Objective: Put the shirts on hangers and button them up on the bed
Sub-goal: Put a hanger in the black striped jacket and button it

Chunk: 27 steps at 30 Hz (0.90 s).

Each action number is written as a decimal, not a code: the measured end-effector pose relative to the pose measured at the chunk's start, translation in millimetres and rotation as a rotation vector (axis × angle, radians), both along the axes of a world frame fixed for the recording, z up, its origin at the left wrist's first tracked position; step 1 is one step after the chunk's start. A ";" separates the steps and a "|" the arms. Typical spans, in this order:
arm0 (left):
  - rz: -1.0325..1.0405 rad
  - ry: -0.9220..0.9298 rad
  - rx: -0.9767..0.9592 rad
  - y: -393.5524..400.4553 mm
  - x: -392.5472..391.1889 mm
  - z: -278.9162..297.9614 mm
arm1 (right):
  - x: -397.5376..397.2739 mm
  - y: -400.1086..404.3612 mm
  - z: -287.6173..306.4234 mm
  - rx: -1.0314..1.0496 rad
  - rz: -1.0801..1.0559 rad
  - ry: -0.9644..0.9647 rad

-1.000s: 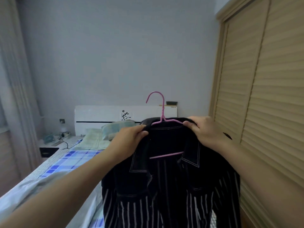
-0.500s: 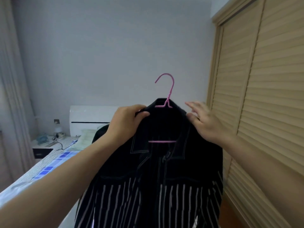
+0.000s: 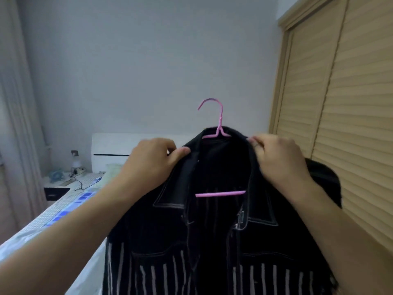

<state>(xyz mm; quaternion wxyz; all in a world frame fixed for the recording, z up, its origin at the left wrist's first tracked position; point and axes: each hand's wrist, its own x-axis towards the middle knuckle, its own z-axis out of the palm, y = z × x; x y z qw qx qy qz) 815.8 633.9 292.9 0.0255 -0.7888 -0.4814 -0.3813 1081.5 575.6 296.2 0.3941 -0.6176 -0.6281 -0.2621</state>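
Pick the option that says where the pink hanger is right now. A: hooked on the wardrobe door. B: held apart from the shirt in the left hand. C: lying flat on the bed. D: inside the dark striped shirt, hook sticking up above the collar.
D: the pink hanger sits inside the dark striped shirt, its hook rising above the collar, while the left hand and right hand grip the collar on each side.

A pale wall [image 3: 148,60] fills the background. A slatted wooden wardrobe [image 3: 350,103] stands at right, a curtain [image 3: 14,124] at left. A nightstand [image 3: 57,188] near the white headboard [image 3: 112,150] carries small blurred items and a dark cable [image 3: 79,184].
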 end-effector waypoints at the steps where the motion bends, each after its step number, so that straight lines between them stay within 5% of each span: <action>1: 0.019 -0.042 0.059 0.5 1.6 19.9 | 2.6 2.1 22.8 0.028 0.015 0.002; 5: 0.043 -0.049 0.108 29.4 15.1 69.1 | 21.2 48.1 73.8 -0.034 0.041 -0.004; 8: 0.011 -0.048 -0.063 72.9 31.2 36.6 | 44.6 102.9 41.4 -0.278 0.122 0.081; 14: -0.179 0.041 -0.585 142.7 59.8 -172.5 | 88.7 160.5 -167.2 -0.870 0.164 0.197; 21: -0.149 0.084 -0.951 167.6 98.3 -501.6 | 124.1 168.0 -487.5 -1.154 0.092 0.325; 27: -0.025 -0.055 -0.935 207.2 121.8 -578.2 | 139.2 209.0 -571.4 -1.030 0.095 0.206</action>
